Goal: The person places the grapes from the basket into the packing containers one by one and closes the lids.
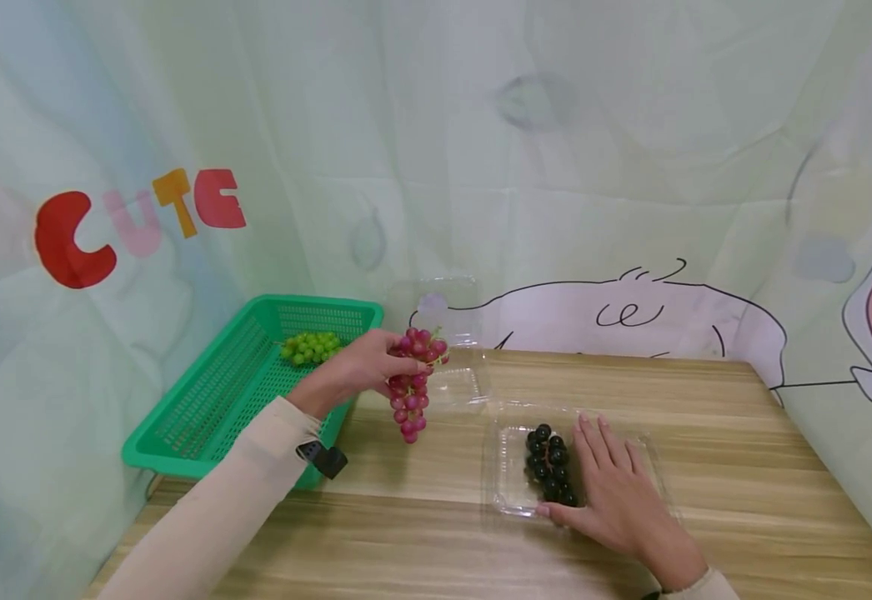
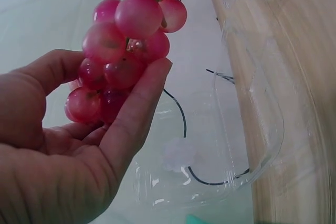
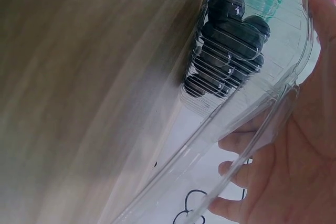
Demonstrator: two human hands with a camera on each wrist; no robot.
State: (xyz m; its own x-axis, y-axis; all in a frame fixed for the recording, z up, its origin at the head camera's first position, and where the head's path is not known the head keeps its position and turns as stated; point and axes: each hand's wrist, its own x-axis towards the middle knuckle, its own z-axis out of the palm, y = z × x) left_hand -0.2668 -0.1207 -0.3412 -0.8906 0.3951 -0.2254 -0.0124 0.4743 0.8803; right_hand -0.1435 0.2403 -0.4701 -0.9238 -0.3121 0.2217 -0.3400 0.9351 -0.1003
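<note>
My left hand (image 1: 368,362) holds a bunch of red grapes (image 1: 409,404) between thumb and fingers, above the table beside a green basket. In the left wrist view, the fingers (image 2: 137,111) curl round the lower end of the red grapes (image 2: 123,40). On the right, a clear plastic box (image 1: 507,500) contains a bunch of black grapes (image 1: 548,467). My right hand (image 1: 616,492) rests with straight, spread fingers on the right part of that box. The right wrist view shows the palm (image 3: 286,166) over the box's clear rims, with the black grapes (image 3: 231,40) inside.
A green basket (image 1: 173,417) stands at the left with a bunch of green grapes (image 1: 310,348) in it. Behind the red grapes, a second clear plastic box (image 1: 466,383) has its lid raised. The wooden table (image 1: 406,533) ends at a printed curtain (image 1: 436,150).
</note>
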